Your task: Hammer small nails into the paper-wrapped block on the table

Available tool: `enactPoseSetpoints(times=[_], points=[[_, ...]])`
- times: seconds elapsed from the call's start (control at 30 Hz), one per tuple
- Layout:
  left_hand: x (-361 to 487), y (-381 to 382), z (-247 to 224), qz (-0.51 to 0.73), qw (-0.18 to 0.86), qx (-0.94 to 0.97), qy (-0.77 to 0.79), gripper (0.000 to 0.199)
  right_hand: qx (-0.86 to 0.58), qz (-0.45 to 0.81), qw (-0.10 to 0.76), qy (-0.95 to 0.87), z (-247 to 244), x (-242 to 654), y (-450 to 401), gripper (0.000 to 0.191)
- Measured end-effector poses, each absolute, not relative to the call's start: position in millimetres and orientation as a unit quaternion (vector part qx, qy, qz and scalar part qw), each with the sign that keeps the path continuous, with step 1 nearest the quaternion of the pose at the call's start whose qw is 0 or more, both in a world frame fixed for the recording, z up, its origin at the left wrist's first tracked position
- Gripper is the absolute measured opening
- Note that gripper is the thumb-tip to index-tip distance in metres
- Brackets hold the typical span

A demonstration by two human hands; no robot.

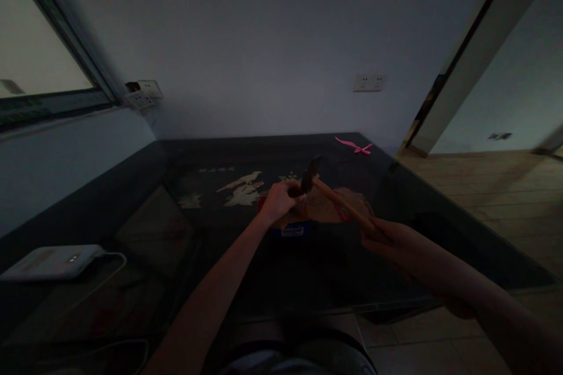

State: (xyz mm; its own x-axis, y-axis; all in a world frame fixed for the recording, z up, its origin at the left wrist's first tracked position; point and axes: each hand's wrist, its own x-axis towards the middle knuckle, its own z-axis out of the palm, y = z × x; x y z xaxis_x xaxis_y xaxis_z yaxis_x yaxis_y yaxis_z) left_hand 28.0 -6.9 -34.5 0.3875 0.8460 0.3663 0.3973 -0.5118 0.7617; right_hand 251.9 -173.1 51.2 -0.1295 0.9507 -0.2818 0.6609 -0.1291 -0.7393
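Observation:
A hammer [341, 200] with a wooden handle and dark metal head slants across the middle of the view. My right hand [387, 237] is closed round the lower end of its handle. At the head's lower left, my left hand [281, 198] has its fingers closed near or on the dark metal; what they pinch is too dark to tell. Beneath and beside the hammer lies a tan dotted item [322, 206], perhaps a shoe sole or pad. A dark blue item with a pale label [294, 231] shows just below my left hand.
All this is on a dark glossy table [246, 149] with printed bird and flower pictures. A pink ribbon [355, 146] lies near the back right corner. At the left is a white power bank [53, 262] with a cable. The wall behind has a socket [369, 82].

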Motion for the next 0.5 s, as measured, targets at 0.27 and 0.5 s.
enactPoseSetpoints(times=[0.27,0.5], points=[[28.3,-8.2,-32.8,0.389,0.289,0.777,0.400,0.015,-0.633,0.405,0.198,-0.629,48.2,252.2,-173.9,0.022],[28.0,-7.9,-32.5,0.386,0.291,0.781,0.395,0.009,-0.639,0.403,0.232,-0.613,52.7,251.1,-180.5,0.025]])
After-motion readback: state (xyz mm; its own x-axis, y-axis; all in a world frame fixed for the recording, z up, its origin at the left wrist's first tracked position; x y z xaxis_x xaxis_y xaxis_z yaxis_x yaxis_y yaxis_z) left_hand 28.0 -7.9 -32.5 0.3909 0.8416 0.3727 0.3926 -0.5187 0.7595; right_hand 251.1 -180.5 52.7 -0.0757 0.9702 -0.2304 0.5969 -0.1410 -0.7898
